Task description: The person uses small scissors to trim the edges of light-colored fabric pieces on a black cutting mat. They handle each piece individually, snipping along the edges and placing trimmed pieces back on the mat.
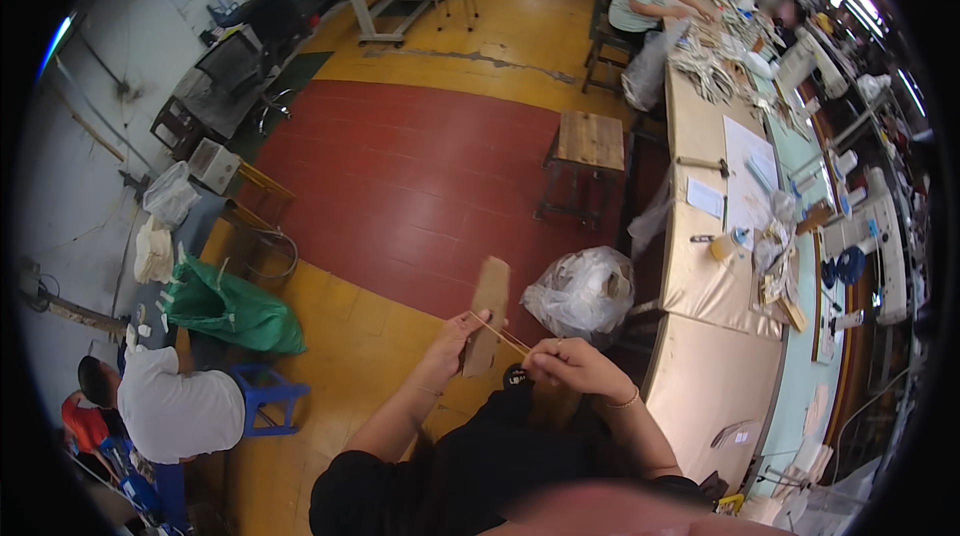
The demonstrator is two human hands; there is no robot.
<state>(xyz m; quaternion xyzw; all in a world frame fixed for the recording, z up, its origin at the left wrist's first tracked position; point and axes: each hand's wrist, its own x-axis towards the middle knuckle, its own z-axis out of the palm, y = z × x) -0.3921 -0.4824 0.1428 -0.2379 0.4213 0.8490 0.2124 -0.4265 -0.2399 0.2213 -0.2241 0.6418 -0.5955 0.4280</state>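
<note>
My left hand (455, 341) is closed on a long, flat brown piece (490, 291) that looks like cardboard or leather, held upright in front of me. A thin tan strip (508, 338) runs across the piece from my left fingers to my right hand (582, 366). The fingers of my right hand are pinched on the strip's near end. Both hands are in the air above the floor, apart from each other. Whether the strip is fixed to the brown piece I cannot make out.
On my right runs a long worktable (700, 356) with papers, a hammer (704, 165) and a yellowish bottle (728, 244). A white plastic bag (580, 291) and wooden stool (590, 141) stand beside it. A person in white (180, 406) sits left, near a green sack (235, 306).
</note>
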